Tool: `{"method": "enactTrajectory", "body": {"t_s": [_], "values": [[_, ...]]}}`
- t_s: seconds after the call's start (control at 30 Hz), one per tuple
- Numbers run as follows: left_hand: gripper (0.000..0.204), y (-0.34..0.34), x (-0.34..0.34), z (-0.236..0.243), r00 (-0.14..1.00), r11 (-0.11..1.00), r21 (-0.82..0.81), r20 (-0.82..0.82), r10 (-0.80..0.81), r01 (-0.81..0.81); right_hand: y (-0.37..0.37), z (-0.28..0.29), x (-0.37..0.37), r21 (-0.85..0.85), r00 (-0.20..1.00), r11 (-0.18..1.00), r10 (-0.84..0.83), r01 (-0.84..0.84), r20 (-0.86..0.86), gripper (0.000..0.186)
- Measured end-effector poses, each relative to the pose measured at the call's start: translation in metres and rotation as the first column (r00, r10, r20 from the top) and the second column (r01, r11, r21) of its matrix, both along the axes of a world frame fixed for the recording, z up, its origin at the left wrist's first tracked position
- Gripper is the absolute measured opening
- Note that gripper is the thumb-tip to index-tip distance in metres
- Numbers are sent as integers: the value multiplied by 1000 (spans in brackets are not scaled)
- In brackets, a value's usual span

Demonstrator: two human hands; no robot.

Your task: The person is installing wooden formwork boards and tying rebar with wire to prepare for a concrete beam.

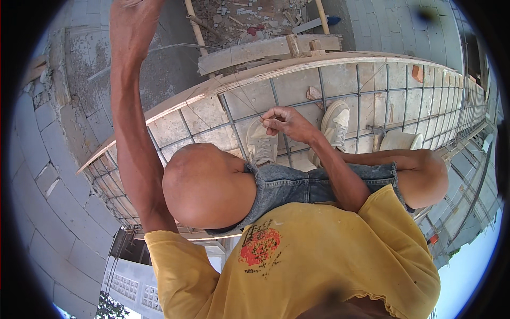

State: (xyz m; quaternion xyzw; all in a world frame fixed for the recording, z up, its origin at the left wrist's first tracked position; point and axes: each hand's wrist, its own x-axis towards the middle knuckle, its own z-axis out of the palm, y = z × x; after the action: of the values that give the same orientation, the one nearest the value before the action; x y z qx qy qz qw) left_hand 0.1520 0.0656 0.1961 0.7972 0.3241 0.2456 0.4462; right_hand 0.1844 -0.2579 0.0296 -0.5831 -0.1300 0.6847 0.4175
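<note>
Below, rebar grid (358, 94), pale panels (340, 78), block wall (69, 207)

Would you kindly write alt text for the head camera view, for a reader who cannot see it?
A right hand, closed in a pinch, is held over a steel rebar grid, while the left hand reaches to the upper edge, partly cut off. The bent-kneed person wears a yellow shirt, denim shorts and light shoes.

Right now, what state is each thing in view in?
Left hand: outstretched, cut off by the picture's edge; grip unclear.
Right hand: fingertips pinched, apparently on wire.
Wire: thin, bent.
Grid: bars crossed.
Hammer: lying down, unheld.
Shoes: worn, dusty.
Shorts: frayed at the hems.
</note>
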Motion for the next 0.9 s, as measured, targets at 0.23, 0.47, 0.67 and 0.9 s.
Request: {"method": "enactTrajectory", "body": {"t_s": [0.23,0.47,0.67,0.9], "values": [[40,221,-135,-102,888,893,-425,339,311,-150,23,30,-21,146,991,986,97,-83,-95,21],[28,64,-66,-26,949,959,-108,151,277,-263,5,91,64,41,810,999,-44,26,584,20],[24,-14,-57,-69,996,830,-551,-66,59,-86,16,125,130,-489,-268,868,452,-88,851,51],[20,-60,-13,-29,972,789,-571,88,-219,229,120,133,63,362,483,874,-176,-324,858,85]]}}
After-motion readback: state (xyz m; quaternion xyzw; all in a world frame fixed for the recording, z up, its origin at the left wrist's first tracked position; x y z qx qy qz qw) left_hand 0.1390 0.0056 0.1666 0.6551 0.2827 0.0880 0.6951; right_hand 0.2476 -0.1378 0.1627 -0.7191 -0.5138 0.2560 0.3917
